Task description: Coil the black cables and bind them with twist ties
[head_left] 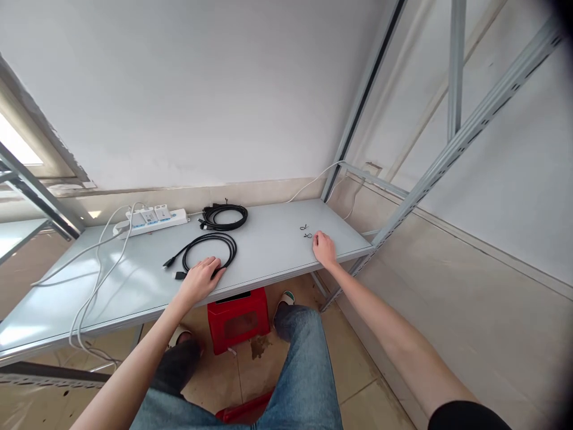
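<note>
My left hand (pixel 202 278) rests at the table's front edge, its fingers curled over the near side of a loosely coiled black cable (pixel 233 246). The cable's two plug ends stick out on the left of the coil. My right hand (pixel 324 248) is at the right part of the table, fingers bent together and pointing down at the surface. What they hold, if anything, is hidden. Just left of it lie two small black twist ties (pixel 307 235), bent into loops. Behind the loose coil sits a second bundle of black cable (pixel 230 226), with a tie standing up from it.
A white power strip (pixel 174 221) with plugged-in adapters stands at the back left. White cords (pixel 96 280) trail from it over the front edge. Metal rack posts (pixel 364 95) rise at the right corner. A red plastic stool (pixel 239 322) is under the grey table (pixel 268 239).
</note>
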`<state>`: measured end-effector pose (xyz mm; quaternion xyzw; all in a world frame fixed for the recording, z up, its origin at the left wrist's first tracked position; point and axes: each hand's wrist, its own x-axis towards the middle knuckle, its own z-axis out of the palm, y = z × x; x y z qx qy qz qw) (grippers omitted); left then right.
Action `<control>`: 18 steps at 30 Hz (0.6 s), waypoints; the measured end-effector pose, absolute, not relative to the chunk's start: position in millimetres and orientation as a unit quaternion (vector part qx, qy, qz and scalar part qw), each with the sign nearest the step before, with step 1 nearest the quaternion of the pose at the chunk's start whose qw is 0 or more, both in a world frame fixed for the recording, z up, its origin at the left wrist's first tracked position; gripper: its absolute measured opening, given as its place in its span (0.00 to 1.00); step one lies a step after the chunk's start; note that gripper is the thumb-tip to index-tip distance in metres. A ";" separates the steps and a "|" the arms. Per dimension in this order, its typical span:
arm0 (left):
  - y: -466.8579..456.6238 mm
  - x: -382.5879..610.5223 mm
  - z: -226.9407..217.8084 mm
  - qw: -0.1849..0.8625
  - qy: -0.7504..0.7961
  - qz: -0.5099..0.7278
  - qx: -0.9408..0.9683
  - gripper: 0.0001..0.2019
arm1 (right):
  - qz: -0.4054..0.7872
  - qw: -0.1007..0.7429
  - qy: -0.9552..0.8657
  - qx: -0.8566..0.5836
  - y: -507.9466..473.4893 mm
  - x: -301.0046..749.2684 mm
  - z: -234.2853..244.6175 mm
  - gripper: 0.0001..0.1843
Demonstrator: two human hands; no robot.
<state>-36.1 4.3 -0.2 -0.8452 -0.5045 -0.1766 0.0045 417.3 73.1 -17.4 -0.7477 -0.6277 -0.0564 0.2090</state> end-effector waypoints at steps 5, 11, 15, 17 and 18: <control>3.8 -37.2 -0.3 0.016 -0.502 -0.169 -0.848 0.15 | -0.057 0.190 -0.630 -0.751 73.2 417.2 -15.1 0.16; 3.6 -36.4 2.1 0.003 -0.500 -0.172 -0.849 0.15 | 0.000 0.121 -0.613 -0.780 90.1 417.3 -0.6 0.15; 3.7 -36.2 2.7 -0.009 -0.504 -0.173 -0.846 0.15 | -0.022 0.113 -0.604 -0.789 104.1 416.7 -0.8 0.17; 4.4 -36.4 2.8 -0.014 -0.508 -0.169 -0.844 0.15 | -0.029 0.116 -0.604 -0.788 107.5 418.2 -3.5 0.17; 4.9 -36.5 2.8 -0.014 -0.510 -0.167 -0.844 0.14 | -0.029 0.119 -0.604 -0.787 108.0 419.3 -4.5 0.17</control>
